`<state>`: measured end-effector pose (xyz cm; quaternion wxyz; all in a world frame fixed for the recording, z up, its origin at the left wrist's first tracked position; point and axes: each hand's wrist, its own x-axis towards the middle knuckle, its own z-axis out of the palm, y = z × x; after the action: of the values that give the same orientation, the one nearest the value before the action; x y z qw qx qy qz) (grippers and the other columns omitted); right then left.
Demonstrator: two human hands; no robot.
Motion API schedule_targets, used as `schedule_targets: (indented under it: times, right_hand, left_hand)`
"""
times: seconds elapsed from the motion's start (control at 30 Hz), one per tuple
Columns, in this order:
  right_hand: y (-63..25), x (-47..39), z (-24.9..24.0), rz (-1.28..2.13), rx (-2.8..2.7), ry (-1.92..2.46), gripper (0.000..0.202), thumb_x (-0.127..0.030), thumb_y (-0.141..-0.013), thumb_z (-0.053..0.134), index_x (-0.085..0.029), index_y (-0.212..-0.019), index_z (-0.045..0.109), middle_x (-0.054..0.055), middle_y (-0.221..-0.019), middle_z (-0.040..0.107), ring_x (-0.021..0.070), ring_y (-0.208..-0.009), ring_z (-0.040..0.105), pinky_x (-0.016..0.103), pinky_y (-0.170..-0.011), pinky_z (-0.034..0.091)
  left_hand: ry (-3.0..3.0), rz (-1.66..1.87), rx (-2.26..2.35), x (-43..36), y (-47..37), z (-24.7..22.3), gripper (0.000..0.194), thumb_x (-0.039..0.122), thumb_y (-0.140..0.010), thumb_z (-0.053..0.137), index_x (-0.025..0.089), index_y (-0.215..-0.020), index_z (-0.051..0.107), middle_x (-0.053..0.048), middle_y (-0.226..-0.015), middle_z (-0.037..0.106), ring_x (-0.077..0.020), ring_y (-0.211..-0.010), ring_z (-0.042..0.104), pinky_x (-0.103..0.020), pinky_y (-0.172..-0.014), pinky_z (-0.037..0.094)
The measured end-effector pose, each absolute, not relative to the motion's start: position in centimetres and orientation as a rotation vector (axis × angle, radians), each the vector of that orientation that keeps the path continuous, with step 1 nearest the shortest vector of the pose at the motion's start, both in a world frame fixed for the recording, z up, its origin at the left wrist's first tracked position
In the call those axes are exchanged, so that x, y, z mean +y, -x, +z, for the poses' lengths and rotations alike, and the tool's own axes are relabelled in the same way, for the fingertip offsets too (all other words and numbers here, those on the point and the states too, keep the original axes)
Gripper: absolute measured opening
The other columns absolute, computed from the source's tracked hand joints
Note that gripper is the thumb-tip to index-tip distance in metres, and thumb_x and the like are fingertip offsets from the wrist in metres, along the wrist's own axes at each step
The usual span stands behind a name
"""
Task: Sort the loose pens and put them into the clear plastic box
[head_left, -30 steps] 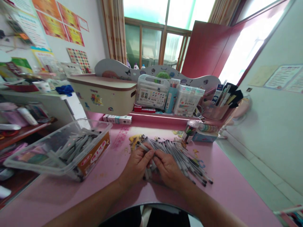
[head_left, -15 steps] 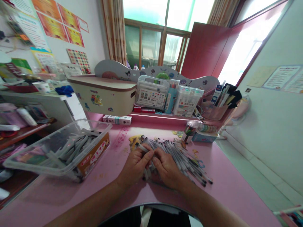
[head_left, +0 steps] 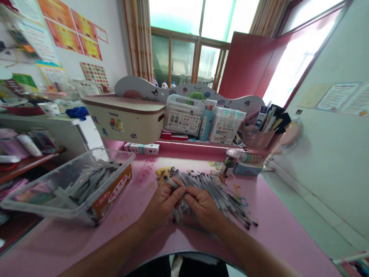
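Note:
Both my hands meet low over the middle of the pink desk [head_left: 276, 231], thumbs close together. My left hand [head_left: 161, 202] is closed around a pen [head_left: 172, 182] with a pale barrel, whose dark end sticks out past the fingers at upper left. Pressed up beside it, my right hand [head_left: 204, 209] is pinched closed; its fingers hide whatever is between them. Behind and to the right of the hands spreads a pile of clear-barrelled pens [head_left: 227, 198] with black ends. Several more pens lie partly beneath my hands.
At left stands a clear plastic bin [head_left: 127, 157] holding many pen parts [head_left: 95, 181]. A round jar [head_left: 230, 159] and a blue box [head_left: 248, 168] stand at back right. Along the shelf sit a cream storage box [head_left: 129, 125], marker cases [head_left: 184, 117] and a pen holder [head_left: 259, 136].
The view has tilted slightly, so everything sits a little lower. My hands keep nearly the same hold, with only small finger shifts.

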<state>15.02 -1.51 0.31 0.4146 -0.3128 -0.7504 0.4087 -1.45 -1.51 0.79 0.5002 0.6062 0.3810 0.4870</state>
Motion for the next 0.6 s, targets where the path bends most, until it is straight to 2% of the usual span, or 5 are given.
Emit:
schedule_targets:
  times: [0.13, 0.23, 0.37, 0.47, 0.6]
  right_hand:
    - [-15.4, -1.1, -0.4, 1.065, -1.879, 0.853, 0.025, -0.034, -0.098, 0.053, -0.020, -0.107, 0.072, 0.000, -0.083, 0.067, 0.0167, -0.075, 0.059, 0.028, -0.074, 0.046]
    - [-15.8, -0.7, -1.0, 1.069, -1.805, 0.929, 0.043, -0.044, -0.094, 0.058, -0.020, -0.129, 0.062, -0.001, -0.075, 0.059, 0.0146, -0.062, 0.051, 0.026, -0.060, 0.041]
    - [-16.1, -0.4, -1.1, 0.994, -1.714, 0.948, 0.042, -0.049, -0.096, 0.049, -0.019, -0.122, 0.063, -0.001, -0.076, 0.052, 0.0152, -0.065, 0.047, 0.027, -0.060, 0.037]
    - [-16.1, -0.2, -1.2, 1.050, -1.650, 0.955, 0.040, -0.049, -0.098, 0.044, -0.020, -0.119, 0.063, -0.002, -0.074, 0.049, 0.0147, -0.064, 0.043, 0.027, -0.060, 0.035]
    - [-16.0, 0.1, -1.7, 1.164, -1.525, 0.957, 0.036, -0.045, -0.099, 0.045, -0.022, -0.125, 0.057, -0.003, -0.074, 0.048, 0.0136, -0.060, 0.040, 0.026, -0.055, 0.032]
  left_hand:
    - [-1.463, 1.250, 0.878, -0.9, 2.0, 0.7, 0.030, 0.046, -0.089, 0.064, 0.018, -0.078, 0.061, 0.006, -0.055, 0.045, -0.0090, -0.050, 0.042, -0.021, -0.051, 0.036]
    - [-1.371, 1.361, 0.862, -0.1, 2.6, 1.0, 0.030, 0.046, -0.086, 0.068, 0.017, -0.080, 0.064, 0.005, -0.064, 0.051, -0.0075, -0.055, 0.042, -0.019, -0.053, 0.037]
    - [-1.145, 1.284, 0.808, 0.4, 3.0, 1.3, 0.035, 0.050, -0.082, 0.072, 0.017, -0.082, 0.064, -0.002, -0.083, 0.063, -0.0111, -0.067, 0.056, -0.022, -0.061, 0.047]
    - [-0.997, 1.113, 0.686, 0.3, 2.9, 1.2, 0.035, 0.047, -0.079, 0.077, 0.019, -0.091, 0.060, 0.000, -0.073, 0.063, -0.0131, -0.062, 0.058, -0.024, -0.057, 0.049]
    - [-0.960, 0.857, 0.539, 0.3, 3.0, 0.0, 0.043, 0.044, -0.077, 0.079, 0.020, -0.104, 0.055, 0.004, -0.058, 0.058, -0.0082, -0.045, 0.047, -0.017, -0.045, 0.037]
